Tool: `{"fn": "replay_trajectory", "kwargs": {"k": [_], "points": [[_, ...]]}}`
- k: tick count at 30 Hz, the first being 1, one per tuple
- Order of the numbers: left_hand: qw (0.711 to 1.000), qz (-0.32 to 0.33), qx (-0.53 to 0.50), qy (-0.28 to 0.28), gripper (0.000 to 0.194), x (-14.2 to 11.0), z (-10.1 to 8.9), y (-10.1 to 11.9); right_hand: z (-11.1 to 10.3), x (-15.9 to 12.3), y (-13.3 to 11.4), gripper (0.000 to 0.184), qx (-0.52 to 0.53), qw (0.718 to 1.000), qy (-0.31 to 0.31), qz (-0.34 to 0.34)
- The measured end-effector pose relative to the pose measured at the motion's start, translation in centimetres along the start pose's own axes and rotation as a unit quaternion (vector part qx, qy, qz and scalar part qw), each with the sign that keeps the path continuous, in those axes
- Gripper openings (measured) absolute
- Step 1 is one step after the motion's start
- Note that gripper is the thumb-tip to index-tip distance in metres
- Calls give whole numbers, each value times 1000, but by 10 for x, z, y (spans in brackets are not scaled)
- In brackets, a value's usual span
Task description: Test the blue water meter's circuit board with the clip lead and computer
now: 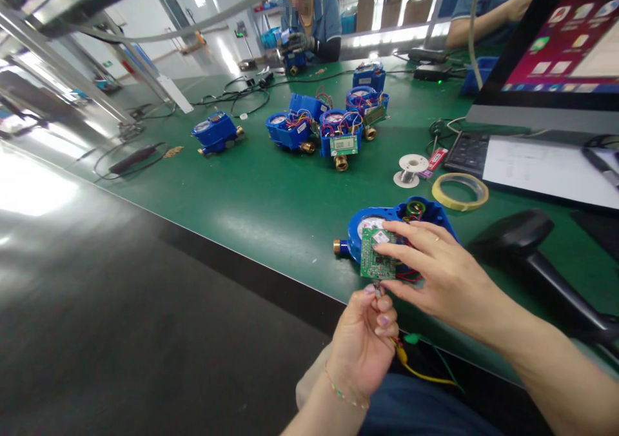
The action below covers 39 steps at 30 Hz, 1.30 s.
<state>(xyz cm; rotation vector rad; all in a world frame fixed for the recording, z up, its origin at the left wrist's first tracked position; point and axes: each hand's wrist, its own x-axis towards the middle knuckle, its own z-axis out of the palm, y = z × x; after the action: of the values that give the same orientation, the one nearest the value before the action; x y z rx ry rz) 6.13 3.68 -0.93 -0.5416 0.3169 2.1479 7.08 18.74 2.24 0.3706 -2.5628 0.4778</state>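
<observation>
Two hands meet at the near edge of the green table [271,197]: my right hand [435,268] pinches the green circuit board [377,255] over the open blue meter [406,220], while my left hand [365,339] is closed on a small part at the board's lower edge. A tape roll [460,191], solder spool [410,168] and black scanner [527,249] crowd the right; more blue meters [333,123] sit farther back.
</observation>
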Motion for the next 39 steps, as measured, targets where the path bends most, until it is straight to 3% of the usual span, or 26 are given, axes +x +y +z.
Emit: {"fn": "replay_trajectory", "kwargs": {"k": [5,9,22,39], "points": [[979,136,154,23,19,-1,0,-5,1,-3,2,37,3,1000,7,-7],[953,184,239,25,14,-3,2,-6,-1,-3,3,49,12,1000,-2,-19],[941,159,295,39,17,-5,7,0,-3,-3,2,50,10,1000,2,-26],[918,180,352,39,21,1,8,1,-3,-3,-2,52,-2,1000,1,-18]]}}
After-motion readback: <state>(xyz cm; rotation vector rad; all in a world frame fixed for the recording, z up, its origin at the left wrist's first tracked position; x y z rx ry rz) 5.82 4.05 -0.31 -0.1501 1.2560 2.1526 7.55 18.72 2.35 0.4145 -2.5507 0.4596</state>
